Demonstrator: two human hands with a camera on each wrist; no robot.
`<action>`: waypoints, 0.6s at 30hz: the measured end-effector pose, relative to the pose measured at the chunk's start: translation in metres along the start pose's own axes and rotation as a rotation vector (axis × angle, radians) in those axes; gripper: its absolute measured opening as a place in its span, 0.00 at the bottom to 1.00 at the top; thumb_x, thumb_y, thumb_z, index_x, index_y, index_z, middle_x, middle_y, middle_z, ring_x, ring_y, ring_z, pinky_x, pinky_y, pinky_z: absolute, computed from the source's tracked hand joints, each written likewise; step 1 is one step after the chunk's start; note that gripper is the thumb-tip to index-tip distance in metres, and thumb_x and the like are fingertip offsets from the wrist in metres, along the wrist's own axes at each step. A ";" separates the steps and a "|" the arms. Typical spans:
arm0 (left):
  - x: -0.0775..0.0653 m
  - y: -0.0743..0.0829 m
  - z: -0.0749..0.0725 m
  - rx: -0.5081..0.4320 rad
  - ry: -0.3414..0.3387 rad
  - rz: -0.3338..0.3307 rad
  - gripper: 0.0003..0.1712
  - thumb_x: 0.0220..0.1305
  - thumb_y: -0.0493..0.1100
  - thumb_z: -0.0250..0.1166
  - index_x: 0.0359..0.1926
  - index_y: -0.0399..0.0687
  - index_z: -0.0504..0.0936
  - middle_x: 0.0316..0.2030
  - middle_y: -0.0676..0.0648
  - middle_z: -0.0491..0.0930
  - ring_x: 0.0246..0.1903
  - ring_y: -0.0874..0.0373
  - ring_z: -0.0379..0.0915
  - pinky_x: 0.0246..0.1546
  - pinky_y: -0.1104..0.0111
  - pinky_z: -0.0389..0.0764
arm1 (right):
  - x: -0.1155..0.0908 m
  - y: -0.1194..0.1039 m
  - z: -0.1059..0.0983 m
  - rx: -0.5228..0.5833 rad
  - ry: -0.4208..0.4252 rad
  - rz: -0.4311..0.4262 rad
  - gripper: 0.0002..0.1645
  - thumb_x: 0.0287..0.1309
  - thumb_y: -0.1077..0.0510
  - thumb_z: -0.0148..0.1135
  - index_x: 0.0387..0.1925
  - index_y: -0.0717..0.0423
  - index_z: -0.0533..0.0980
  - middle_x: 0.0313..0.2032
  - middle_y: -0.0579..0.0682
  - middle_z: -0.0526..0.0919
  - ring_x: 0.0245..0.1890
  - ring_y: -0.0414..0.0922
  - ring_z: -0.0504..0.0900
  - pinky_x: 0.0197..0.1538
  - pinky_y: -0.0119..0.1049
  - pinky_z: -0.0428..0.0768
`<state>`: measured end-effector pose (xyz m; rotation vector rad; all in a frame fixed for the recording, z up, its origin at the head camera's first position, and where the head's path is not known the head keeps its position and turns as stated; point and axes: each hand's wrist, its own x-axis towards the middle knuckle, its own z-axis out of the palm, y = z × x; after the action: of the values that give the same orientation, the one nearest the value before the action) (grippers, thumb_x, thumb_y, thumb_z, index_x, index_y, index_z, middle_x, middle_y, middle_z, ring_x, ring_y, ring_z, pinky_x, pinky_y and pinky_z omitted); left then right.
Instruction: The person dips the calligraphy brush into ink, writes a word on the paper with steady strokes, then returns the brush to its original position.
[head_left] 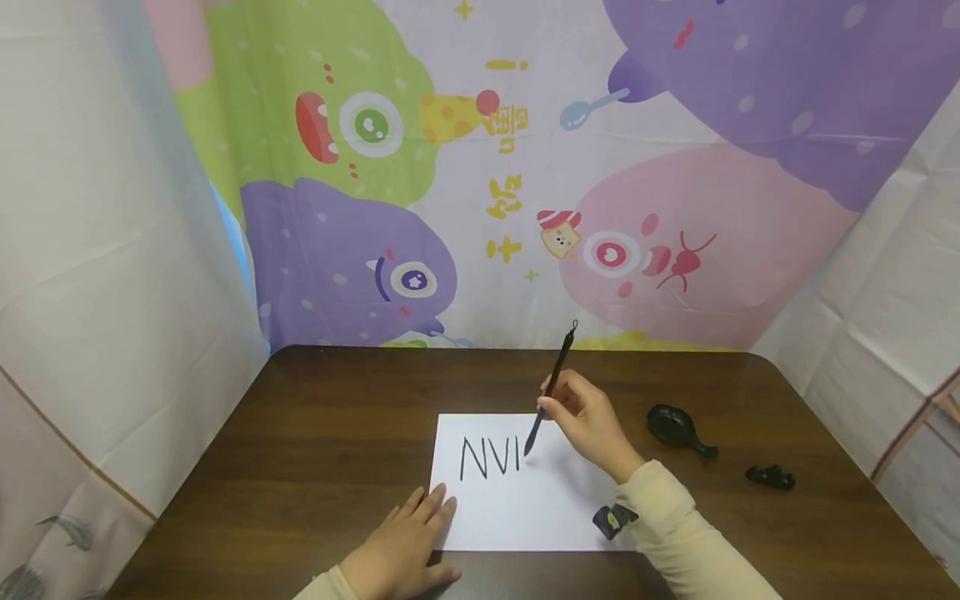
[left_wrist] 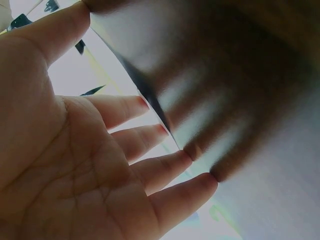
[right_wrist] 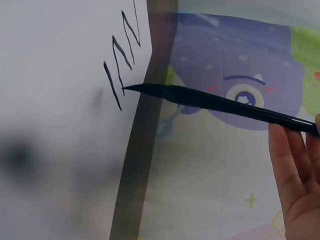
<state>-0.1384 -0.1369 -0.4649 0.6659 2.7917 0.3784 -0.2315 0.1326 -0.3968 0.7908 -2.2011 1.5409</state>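
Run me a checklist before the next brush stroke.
1. Ink brush held in the right hand: ok.
2. Left hand at the left edge of the paper: ok.
3. Blank space right of the black strokes: ok.
4. Brush tip touching the paper: cannot tell.
5. Black spoon-shaped dish clear of the paper: ok.
6. Ink in that dish: cannot tell.

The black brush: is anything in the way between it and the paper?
Nothing visible stands between the black brush and the paper. The right hand grips the brush above its pointed end; the left hand lies at the paper's left edge, apart from the brush. The dark spoon-shaped object lies off the paper.
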 end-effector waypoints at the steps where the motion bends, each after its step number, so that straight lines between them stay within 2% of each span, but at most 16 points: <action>1: 0.000 0.000 0.000 0.000 0.002 0.001 0.48 0.56 0.63 0.67 0.71 0.42 0.65 0.73 0.38 0.59 0.71 0.32 0.55 0.62 0.35 0.64 | 0.001 0.001 0.000 0.003 0.005 -0.001 0.08 0.57 0.75 0.62 0.38 0.73 0.73 0.30 0.66 0.81 0.31 0.64 0.84 0.36 0.44 0.86; 6: 0.000 -0.001 0.001 0.000 0.005 0.001 0.48 0.56 0.63 0.67 0.71 0.42 0.65 0.73 0.38 0.59 0.71 0.32 0.55 0.62 0.35 0.64 | 0.003 0.003 -0.002 -0.024 0.043 -0.018 0.08 0.57 0.75 0.61 0.38 0.73 0.73 0.32 0.65 0.82 0.32 0.64 0.84 0.36 0.44 0.86; 10: 0.000 -0.001 0.000 0.004 0.006 0.004 0.48 0.56 0.63 0.68 0.71 0.42 0.65 0.73 0.38 0.60 0.70 0.32 0.55 0.62 0.35 0.64 | 0.004 0.007 0.001 -0.054 0.080 -0.019 0.07 0.56 0.75 0.61 0.37 0.75 0.72 0.31 0.65 0.81 0.30 0.63 0.84 0.35 0.39 0.86; 12: 0.000 -0.001 0.000 0.005 0.005 0.003 0.48 0.56 0.63 0.67 0.71 0.42 0.65 0.73 0.38 0.60 0.70 0.32 0.55 0.62 0.35 0.64 | 0.003 0.016 0.003 -0.073 0.102 -0.018 0.08 0.55 0.76 0.62 0.37 0.75 0.73 0.31 0.64 0.81 0.30 0.63 0.84 0.34 0.36 0.86; 15: 0.000 -0.001 0.000 0.005 0.003 0.003 0.48 0.56 0.63 0.67 0.70 0.42 0.65 0.73 0.38 0.60 0.70 0.32 0.55 0.62 0.35 0.64 | 0.001 0.031 0.007 -0.114 0.128 -0.017 0.08 0.55 0.75 0.63 0.37 0.70 0.74 0.30 0.61 0.81 0.29 0.58 0.84 0.33 0.32 0.85; 18: 0.000 -0.001 0.000 0.004 -0.001 0.001 0.48 0.56 0.63 0.67 0.71 0.42 0.65 0.73 0.38 0.59 0.71 0.32 0.55 0.62 0.35 0.64 | -0.001 0.044 0.010 -0.167 0.138 -0.019 0.09 0.55 0.71 0.65 0.38 0.62 0.75 0.30 0.55 0.82 0.28 0.50 0.84 0.33 0.29 0.83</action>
<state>-0.1386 -0.1379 -0.4649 0.6684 2.7915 0.3727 -0.2576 0.1353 -0.4337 0.6335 -2.1801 1.3390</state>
